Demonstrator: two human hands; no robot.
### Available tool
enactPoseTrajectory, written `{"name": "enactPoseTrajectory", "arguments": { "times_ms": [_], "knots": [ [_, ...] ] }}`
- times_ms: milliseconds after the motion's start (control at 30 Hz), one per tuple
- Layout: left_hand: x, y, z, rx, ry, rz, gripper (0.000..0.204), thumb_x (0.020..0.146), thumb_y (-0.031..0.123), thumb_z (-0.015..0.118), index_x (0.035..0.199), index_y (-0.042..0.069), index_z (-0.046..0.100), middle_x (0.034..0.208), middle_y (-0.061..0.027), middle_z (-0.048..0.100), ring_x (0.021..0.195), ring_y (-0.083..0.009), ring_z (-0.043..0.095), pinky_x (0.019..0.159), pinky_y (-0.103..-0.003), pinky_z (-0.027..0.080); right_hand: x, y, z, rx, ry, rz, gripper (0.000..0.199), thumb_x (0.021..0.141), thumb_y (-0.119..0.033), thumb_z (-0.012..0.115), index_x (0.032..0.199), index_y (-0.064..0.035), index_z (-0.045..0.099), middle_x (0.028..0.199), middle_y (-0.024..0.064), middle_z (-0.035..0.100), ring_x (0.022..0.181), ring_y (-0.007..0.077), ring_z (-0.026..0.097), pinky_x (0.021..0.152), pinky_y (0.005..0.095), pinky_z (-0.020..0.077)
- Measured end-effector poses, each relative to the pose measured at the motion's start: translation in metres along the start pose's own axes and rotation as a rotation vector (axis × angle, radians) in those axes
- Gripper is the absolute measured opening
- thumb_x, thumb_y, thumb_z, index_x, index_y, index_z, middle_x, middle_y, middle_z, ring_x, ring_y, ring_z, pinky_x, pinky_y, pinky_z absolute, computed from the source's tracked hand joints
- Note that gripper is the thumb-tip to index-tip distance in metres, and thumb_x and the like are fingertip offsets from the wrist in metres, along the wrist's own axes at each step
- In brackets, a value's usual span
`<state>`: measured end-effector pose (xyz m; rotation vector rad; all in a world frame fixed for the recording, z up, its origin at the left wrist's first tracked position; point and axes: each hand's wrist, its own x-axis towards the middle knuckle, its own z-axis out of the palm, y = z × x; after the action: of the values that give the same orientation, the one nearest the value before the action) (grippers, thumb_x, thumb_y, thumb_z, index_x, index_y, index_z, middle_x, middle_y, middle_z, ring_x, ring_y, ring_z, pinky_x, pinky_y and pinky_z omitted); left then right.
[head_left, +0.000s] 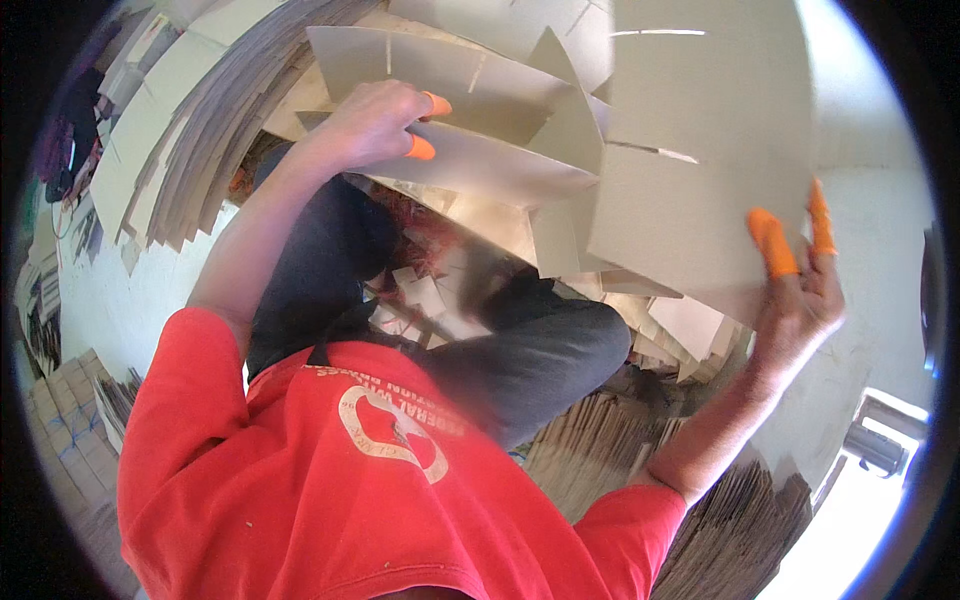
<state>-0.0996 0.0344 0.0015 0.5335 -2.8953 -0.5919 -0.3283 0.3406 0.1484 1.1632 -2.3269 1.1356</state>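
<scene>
Orange finger covers sit on the thumb and a finger of each hand. My left hand (pixel 375 125) is closed on the upper edge of a slotted cardboard divider strip (pixel 490 160). That strip stands on edge beside another upright strip (pixel 440 75), with crosswise pieces (pixel 565 135) between them at the right end. My right hand (pixel 805 285) pinches the lower right edge of a large flat cardboard sheet (pixel 710 130) with narrow slots cut in it. The sheet is tilted up and overlaps the right end of the upright strips, hiding part of them.
A tall stack of cardboard sheets (pixel 200 120) rises at the far left. Bundled cardboard stacks (pixel 735 530) stand at the lower right, others (pixel 75 410) at the lower left. Cardboard scraps (pixel 425 295) lie between my legs (pixel 520 350). A pale wall (pixel 875 240) bounds the right.
</scene>
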Motion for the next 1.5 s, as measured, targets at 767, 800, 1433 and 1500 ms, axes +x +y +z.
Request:
{"name": "enactPoseTrajectory", "arguments": {
  "times_ms": [767,800,1433,1500],
  "knots": [
    [0.007,-0.022,0.029,-0.122,0.288,0.203,0.015,0.075,0.009,0.071,0.089,0.005,0.071,0.071,-0.0180,0.066,0.066,-0.0350,0.064,0.061,-0.043,0.050,0.024,-0.072,0.078,0.083,-0.366,-0.029,0.057,0.080,-0.001,0.074,0.134,-0.0054,0.055,0.071,-0.0065,0.048,0.063,0.0025,0.036,0.059,0.0161,0.0356],
    [0.007,-0.021,0.027,-0.124,0.294,0.203,0.015,0.075,0.008,0.072,0.089,0.005,0.071,0.071,-0.0182,0.066,0.066,-0.0352,0.064,0.060,-0.044,0.050,0.023,-0.071,0.080,0.097,-0.372,-0.017,0.057,0.080,-0.001,0.074,0.134,-0.0051,0.056,0.074,-0.0046,0.053,0.063,0.0023,0.038,0.059,0.0169,0.0378],
    [0.020,-0.020,0.030,-0.135,0.268,0.204,0.009,0.071,0.005,0.067,0.079,0.006,0.068,0.071,-0.0173,0.064,0.069,-0.0375,0.063,0.059,-0.046,0.048,0.004,-0.062,0.127,0.119,-0.463,-0.007,0.053,0.082,0.000,0.071,0.133,-0.0008,0.055,0.074,-0.0092,0.036,0.061,0.0041,0.037,0.056,0.0189,0.0389],
    [0.020,-0.020,0.028,-0.170,0.274,0.189,0.009,0.071,0.004,0.067,0.080,0.005,0.068,0.071,-0.0177,0.064,0.069,-0.0375,0.063,0.060,-0.046,0.048,0.009,-0.060,0.134,0.125,-0.525,0.006,0.049,0.083,0.000,0.070,0.130,0.0025,0.056,0.086,-0.0005,0.044,0.069,0.0035,0.042,0.062,0.0202,0.0425]
  ]
}}
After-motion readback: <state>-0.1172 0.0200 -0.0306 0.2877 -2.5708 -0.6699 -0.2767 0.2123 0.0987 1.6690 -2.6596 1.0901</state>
